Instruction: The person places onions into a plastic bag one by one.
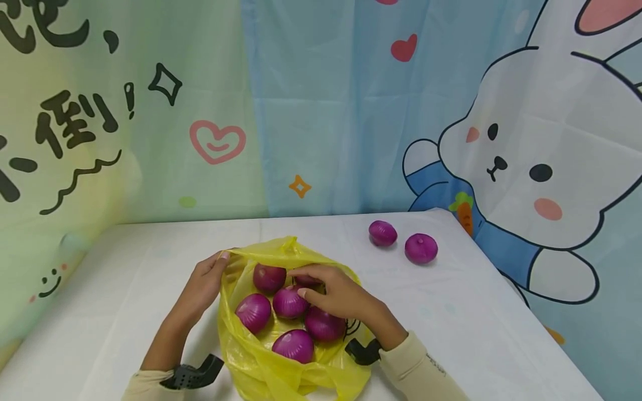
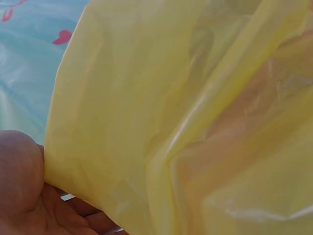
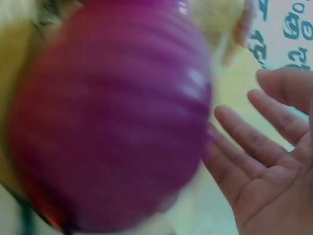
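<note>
A yellow plastic bag [image 1: 296, 245] lies with its mouth wide on the white table, several purple onions [image 1: 293, 345] inside. My left hand [image 1: 203, 284] pinches the bag's left rim between thumb and fingers; the left wrist view shows the thumb [image 2: 19, 176] against the yellow film [image 2: 112, 98]. Over the onions in the bag reaches my right hand [image 1: 341, 292], its fingers partly covering one at the back. In the right wrist view this hand [image 3: 274, 156] has spread, relaxed fingers, and a large blurred onion [image 3: 112, 122] fills the foreground.
Two more purple onions, a left one [image 1: 383, 233] and a right one [image 1: 421, 248], sit on the white tablecloth [image 1: 451, 334] behind the bag to the right. A printed curtain [image 1: 311, 111] with a rabbit drawing hangs behind the table and along its sides.
</note>
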`<action>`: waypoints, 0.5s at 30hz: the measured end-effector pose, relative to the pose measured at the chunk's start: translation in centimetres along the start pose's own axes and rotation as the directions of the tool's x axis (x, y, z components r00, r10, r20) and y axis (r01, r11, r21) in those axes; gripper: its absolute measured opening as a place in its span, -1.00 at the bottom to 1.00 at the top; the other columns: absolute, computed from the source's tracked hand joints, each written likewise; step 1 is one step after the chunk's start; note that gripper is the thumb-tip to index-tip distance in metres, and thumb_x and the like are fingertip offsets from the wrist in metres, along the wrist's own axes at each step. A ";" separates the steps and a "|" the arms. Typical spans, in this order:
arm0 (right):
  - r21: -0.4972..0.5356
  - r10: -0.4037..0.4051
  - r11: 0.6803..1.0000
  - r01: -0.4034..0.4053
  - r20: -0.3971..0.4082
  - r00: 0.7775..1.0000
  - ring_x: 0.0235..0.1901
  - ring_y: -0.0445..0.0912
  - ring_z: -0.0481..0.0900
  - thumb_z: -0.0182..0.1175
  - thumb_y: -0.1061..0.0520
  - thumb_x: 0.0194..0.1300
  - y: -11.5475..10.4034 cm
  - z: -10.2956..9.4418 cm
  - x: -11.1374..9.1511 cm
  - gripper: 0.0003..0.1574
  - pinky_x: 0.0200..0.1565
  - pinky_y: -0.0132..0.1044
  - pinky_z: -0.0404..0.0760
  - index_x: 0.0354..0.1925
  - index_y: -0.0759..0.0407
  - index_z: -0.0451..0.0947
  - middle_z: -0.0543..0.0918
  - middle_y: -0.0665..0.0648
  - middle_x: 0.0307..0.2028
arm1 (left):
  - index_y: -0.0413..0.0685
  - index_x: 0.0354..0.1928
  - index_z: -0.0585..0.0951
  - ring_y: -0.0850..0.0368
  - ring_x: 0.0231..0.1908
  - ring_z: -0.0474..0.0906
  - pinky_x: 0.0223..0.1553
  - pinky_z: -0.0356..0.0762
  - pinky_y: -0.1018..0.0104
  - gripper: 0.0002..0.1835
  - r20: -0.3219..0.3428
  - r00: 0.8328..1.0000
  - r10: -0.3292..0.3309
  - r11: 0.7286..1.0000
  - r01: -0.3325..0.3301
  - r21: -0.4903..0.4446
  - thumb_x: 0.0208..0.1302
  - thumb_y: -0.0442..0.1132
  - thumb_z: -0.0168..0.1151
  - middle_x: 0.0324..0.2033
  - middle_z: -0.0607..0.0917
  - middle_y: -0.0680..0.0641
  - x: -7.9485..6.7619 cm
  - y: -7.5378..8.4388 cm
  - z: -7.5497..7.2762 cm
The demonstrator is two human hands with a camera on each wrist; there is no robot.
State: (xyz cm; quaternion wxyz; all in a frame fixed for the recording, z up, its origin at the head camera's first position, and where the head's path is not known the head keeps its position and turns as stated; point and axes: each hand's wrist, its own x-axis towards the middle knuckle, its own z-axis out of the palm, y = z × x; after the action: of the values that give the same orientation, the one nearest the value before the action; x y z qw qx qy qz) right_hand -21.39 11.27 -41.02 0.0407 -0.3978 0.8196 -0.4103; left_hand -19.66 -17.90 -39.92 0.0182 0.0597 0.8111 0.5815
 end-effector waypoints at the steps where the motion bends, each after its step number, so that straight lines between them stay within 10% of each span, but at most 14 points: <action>1: 0.035 0.000 0.999 0.001 -0.020 1.000 0.13 0.08 0.51 0.17 0.17 0.41 0.0 -0.3 -0.1 -0.55 0.12 -0.06 0.49 0.24 0.17 0.49 0.58 0.10 0.12 | -0.25 0.33 0.39 -0.14 0.27 0.30 0.29 0.15 -0.11 -0.39 0.000 1.000 -0.003 1.000 0.003 0.000 0.57 0.09 -0.28 0.24 0.45 -0.27 0.0 0.1 0.0; 15: 0.178 0.070 0.984 -0.007 -0.350 0.934 -0.02 -0.02 0.61 0.15 0.24 0.41 0.9 -5.7 -2.1 -0.67 0.00 -0.21 0.57 0.11 0.24 0.56 0.67 0.14 -0.06 | -0.29 0.33 0.36 -0.15 0.24 0.33 0.27 0.18 -0.11 -0.37 -0.012 1.000 -0.012 1.000 0.012 0.003 0.57 0.10 -0.29 0.22 0.45 -0.29 0.0 -0.1 -0.1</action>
State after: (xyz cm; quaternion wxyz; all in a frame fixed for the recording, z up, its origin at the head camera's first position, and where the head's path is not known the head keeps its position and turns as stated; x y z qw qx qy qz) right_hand -22.74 16.70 -38.40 -0.0653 -0.2959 0.7822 -0.5444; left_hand -19.65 -18.00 -40.00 0.0166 0.0511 0.8125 0.5804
